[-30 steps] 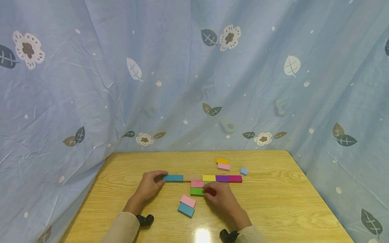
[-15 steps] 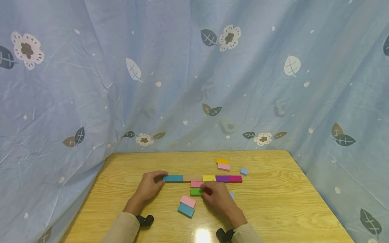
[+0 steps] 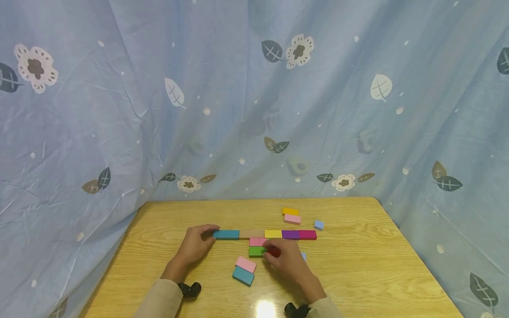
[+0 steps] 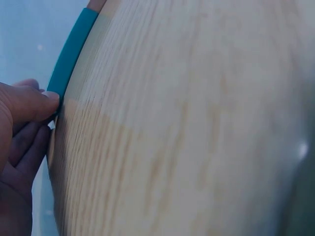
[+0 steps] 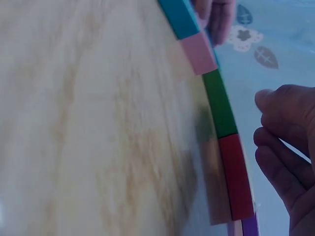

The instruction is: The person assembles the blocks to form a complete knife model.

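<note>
A teal block (image 3: 226, 235) forms the left end of a row. My left hand (image 3: 195, 242) pinches its left end between thumb and fingers, and the left wrist view shows the thumb (image 4: 42, 105) at that end. Rightward follow tan (image 3: 252, 234), yellow (image 3: 273, 233), purple (image 3: 290, 235) and magenta (image 3: 308, 235) blocks. Below the row's middle lie a pink block (image 3: 256, 242) and a green block (image 3: 256, 251). My right hand (image 3: 287, 256) hovers over a red block (image 5: 236, 177), fingers loosely bent and apart from the blocks in the right wrist view. It partly covers a light blue block (image 3: 304, 256).
Nearer me, a loose pink block (image 3: 245, 264) touches another teal block (image 3: 243, 276). Behind the row lie an orange block (image 3: 290, 211), a pink block (image 3: 292, 219) and a small light blue block (image 3: 319, 225). A patterned curtain (image 3: 254, 97) hangs behind the wooden table (image 3: 358, 274).
My right hand has moved slightly left over the lower blocks, and the light blue block beside it has come into view. My left hand has stayed at the teal block.
</note>
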Tool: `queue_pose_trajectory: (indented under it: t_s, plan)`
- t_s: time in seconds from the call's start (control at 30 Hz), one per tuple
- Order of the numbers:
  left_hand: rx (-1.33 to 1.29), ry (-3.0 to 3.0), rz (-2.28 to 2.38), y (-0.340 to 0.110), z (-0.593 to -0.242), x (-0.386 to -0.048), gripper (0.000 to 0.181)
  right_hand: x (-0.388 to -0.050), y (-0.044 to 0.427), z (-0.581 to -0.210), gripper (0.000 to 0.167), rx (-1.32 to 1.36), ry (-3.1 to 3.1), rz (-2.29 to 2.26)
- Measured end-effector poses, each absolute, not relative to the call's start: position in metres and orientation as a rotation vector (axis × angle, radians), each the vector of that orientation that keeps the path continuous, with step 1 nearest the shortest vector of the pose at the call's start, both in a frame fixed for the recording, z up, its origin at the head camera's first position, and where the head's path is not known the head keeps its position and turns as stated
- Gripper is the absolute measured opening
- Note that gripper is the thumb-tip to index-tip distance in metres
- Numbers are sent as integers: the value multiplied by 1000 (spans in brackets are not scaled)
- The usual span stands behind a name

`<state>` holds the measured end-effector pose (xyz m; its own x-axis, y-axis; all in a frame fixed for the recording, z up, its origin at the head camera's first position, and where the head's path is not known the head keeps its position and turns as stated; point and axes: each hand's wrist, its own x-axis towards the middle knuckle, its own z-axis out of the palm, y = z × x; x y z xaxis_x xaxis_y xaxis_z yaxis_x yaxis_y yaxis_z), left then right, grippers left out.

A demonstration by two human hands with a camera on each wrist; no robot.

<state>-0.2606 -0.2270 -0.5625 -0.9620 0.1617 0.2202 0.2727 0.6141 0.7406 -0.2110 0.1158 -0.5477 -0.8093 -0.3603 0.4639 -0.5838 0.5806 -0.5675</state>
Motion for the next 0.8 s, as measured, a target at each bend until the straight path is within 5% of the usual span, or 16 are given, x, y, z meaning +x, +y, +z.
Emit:
queue_pose_trajectory:
  t_s: [0.4,0.8]
  plan:
    - [-358,-2714,-1295,-227,-561,-259,40,-176,127,-546,26,313,-2464,1855]
    - [-349,-2714,-1299,-225,-561,-259,40,-171,105,-561,28,386,-2497,1850]
